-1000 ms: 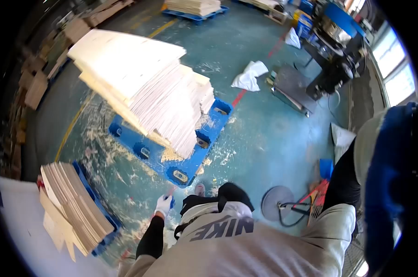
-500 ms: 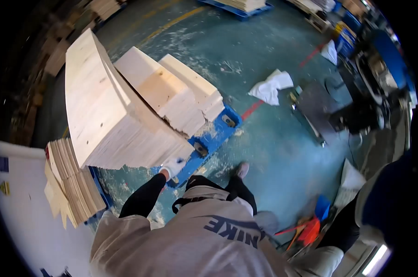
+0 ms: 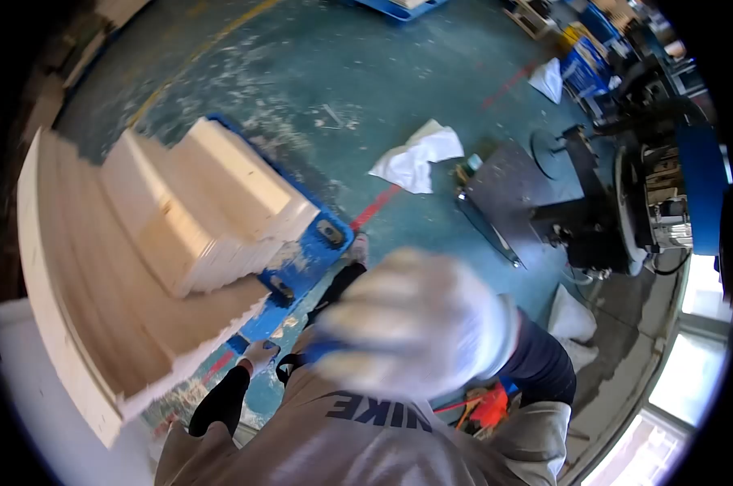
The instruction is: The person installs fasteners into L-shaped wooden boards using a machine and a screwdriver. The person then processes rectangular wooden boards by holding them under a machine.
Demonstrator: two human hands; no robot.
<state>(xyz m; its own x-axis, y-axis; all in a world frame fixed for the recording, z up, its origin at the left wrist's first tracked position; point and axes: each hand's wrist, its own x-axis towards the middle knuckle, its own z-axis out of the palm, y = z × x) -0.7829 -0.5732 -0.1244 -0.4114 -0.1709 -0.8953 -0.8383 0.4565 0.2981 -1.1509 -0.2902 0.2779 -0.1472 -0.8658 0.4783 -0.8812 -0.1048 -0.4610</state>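
My right hand [image 3: 419, 324], in a white glove with blue on the palm side, is raised close to the camera in front of my torso. Motion smears its fingers, and I see nothing clearly held. Lower and to the left, my left hand [image 3: 261, 355], also gloved, is beside the front end of the blue pallet [image 3: 263, 324]; its fingers are too small to read. On that pallet stand a tall stack of thin wooden sheets [image 3: 99, 267] and two lower stacks behind it, the nearer [image 3: 168, 227] and the farther [image 3: 237, 170].
White sacks [image 3: 419, 158] lie on the green floor past the pallet. A machine with a dark metal plate [image 3: 508, 190] stands to the right. An orange-red object [image 3: 489, 407] lies near my right side. Another blue pallet [image 3: 403, 8] is at the far edge.
My right hand has swung up into the middle of the view. My left hand has come off the tall stack's lower corner. The view has turned right, so the stacks appear farther left.
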